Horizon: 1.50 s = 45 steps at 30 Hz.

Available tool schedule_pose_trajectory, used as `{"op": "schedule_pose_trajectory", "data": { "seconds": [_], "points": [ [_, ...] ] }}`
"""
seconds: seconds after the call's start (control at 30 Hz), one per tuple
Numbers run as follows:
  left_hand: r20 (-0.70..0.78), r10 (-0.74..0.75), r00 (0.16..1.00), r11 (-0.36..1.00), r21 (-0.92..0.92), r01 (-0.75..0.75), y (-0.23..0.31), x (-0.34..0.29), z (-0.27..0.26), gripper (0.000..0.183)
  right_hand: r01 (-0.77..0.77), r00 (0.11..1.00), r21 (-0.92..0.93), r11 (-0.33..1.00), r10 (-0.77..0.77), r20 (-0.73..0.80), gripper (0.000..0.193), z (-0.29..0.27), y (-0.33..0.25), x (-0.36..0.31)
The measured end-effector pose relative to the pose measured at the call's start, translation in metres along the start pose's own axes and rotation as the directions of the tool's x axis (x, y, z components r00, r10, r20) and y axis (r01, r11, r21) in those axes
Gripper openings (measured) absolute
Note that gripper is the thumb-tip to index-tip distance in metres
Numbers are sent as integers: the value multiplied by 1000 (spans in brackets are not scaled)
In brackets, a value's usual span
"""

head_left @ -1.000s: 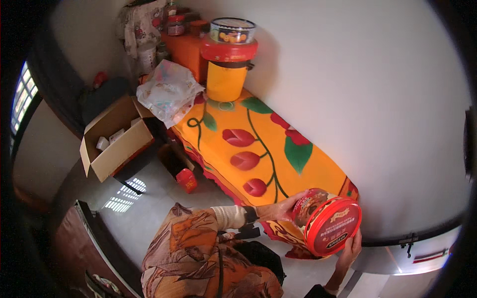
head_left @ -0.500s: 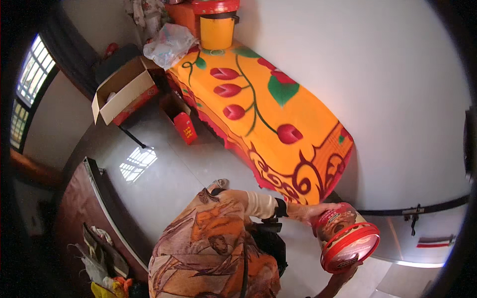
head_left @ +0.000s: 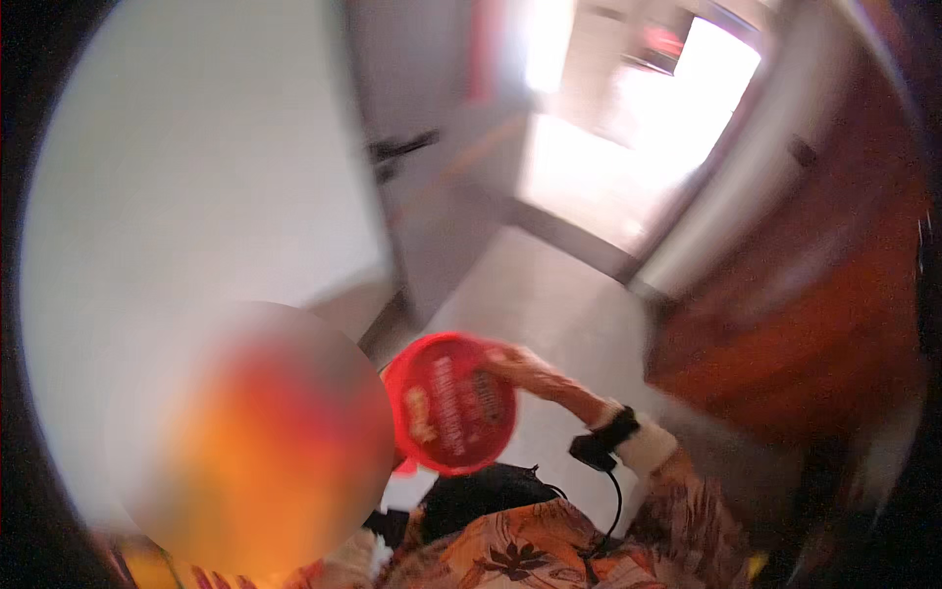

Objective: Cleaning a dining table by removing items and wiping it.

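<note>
A round tub (head_left: 453, 407) with a red lid is in front of my body, its lid facing up toward me. My right hand (head_left: 514, 367) grips it at the upper right of the rim, fingers closed over the edge. Below the tub, at the lower left, a pale cuff (head_left: 355, 562) and dark wristband of my left arm partly show. My left hand itself is hidden, so its hold on the tub cannot be made out.
Ahead, a bright doorway (head_left: 579, 187) lies past a grey door (head_left: 446, 196) with a dark handle. A white wall (head_left: 196, 177) fills the left, and a reddish-brown surface (head_left: 785, 324) the right. A round blurred patch covers the lower left.
The view has swung from the flower-patterned covered bed to the doorway, blurring the picture. The tub is now close to my body, and its lid shows more fully.
</note>
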<state>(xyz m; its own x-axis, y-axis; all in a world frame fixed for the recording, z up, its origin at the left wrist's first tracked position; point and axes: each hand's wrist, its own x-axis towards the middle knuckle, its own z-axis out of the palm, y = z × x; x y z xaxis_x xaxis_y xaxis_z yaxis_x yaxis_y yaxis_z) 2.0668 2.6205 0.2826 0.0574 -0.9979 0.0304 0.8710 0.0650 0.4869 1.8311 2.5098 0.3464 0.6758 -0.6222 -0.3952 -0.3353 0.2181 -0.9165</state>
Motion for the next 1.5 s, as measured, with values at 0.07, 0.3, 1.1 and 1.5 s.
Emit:
{"op": "schedule_pose_trajectory", "data": {
  "seconds": [0.07,0.3,1.1,1.5],
  "points": [
    [78,-113,991,994,-4,113,-42,43,27,57,167,971,36,985,-158,-178,45,-55,-3,-20],
    [98,-344,934,905,299,302,-109,122,79,68,336,780,158,929,-179,-600,42,-86,41,-68],
    [323,-527,786,789,531,310,-255,207,95,73,343,366,-356,869,-473,-801,34,-229,184,-55],
    [414,-626,661,777,256,575,-376,214,102,61,128,243,-206,970,-232,-942,21,-262,243,-170]
  ]
}}
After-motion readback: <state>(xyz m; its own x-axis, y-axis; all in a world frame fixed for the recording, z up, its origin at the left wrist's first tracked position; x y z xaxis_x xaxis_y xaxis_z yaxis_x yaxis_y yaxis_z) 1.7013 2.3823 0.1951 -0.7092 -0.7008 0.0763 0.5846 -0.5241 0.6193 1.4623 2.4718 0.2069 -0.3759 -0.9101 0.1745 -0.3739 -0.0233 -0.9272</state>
